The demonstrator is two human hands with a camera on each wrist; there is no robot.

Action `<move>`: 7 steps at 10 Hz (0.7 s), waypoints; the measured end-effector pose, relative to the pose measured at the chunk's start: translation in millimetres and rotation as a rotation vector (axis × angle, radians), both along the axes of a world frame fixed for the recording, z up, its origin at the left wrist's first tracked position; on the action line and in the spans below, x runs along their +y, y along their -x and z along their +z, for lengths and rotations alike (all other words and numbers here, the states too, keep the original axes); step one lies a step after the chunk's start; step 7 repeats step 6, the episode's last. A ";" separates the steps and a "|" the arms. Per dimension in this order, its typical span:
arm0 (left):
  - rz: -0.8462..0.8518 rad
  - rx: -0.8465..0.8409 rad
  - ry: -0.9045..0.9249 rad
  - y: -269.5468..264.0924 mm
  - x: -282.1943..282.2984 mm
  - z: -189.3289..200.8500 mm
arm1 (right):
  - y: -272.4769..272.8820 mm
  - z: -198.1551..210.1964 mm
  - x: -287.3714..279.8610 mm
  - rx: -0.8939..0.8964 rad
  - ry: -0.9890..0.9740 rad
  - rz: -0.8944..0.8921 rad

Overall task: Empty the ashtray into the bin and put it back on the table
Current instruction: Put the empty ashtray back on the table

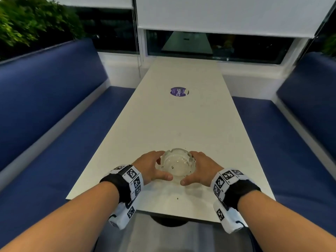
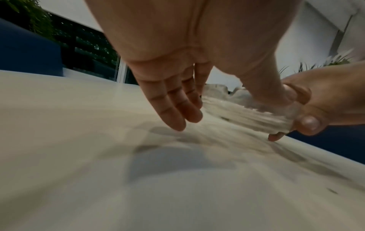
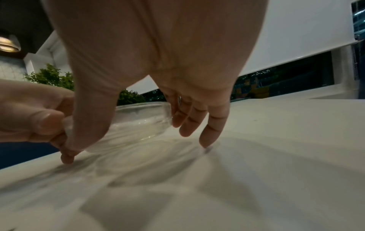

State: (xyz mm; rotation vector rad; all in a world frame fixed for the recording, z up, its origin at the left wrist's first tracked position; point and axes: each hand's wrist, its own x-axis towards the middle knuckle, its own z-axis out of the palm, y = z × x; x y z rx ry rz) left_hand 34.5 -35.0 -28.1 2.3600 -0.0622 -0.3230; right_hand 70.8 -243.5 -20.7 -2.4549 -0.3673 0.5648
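Note:
A round clear glass ashtray [image 1: 177, 163] sits low at the near end of the white table [image 1: 181, 120], with only a few dark specks inside. My left hand [image 1: 163, 169] cups its left side, thumb along the near rim. My right hand [image 1: 188, 169] cups the right side the same way. In the left wrist view the left fingers [image 2: 173, 112] reach down beside the ashtray [image 2: 247, 112] and touch the tabletop. In the right wrist view the thumb and fingers [image 3: 209, 128] straddle the ashtray [image 3: 138, 121]. No bin is in view.
A round purple sticker [image 1: 179, 91] lies mid-table. Blue padded benches [image 1: 54, 124] [image 1: 291, 133] run along both long sides. A small ash speck [image 1: 177, 198] lies near the front edge. Windows with white blinds [image 1: 218, 15] close the far end.

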 end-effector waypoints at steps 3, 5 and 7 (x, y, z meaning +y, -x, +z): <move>-0.037 0.052 -0.030 -31.2 2.7 -8.0 | -33.3 -23.8 3.6 0.044 0.065 -0.004; -0.053 0.051 -0.089 -45.5 3.5 -13.5 | -38.9 -14.6 11.3 0.082 0.101 -0.084; 0.007 0.052 -0.110 -31.4 5.0 -13.7 | -18.6 -8.9 8.0 0.114 0.071 -0.175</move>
